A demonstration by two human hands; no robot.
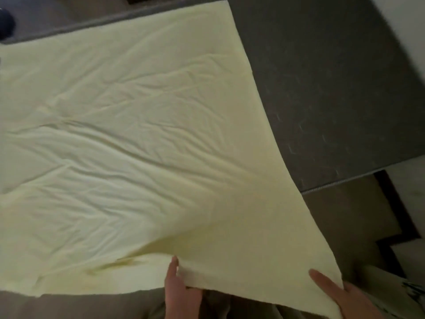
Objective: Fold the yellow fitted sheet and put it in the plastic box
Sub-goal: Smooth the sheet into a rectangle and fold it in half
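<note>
The pale yellow fitted sheet (128, 139) lies spread and wrinkled over most of a dark grey bed. Its near right corner is lifted off the surface. My left hand (181, 293) grips the near edge of the sheet, thumb on top and fingers underneath. My right hand (338, 293) holds the lifted corner at the bottom right, with the thumb lying on top of the cloth and the fingers hidden beneath. No plastic box is in view.
The bare grey mattress (333, 100) shows to the right of the sheet. Beyond the bed's right edge lie a brown floor (349, 217) and a pale rug with a dark border (400, 217). A dark object (5, 24) sits at the far left.
</note>
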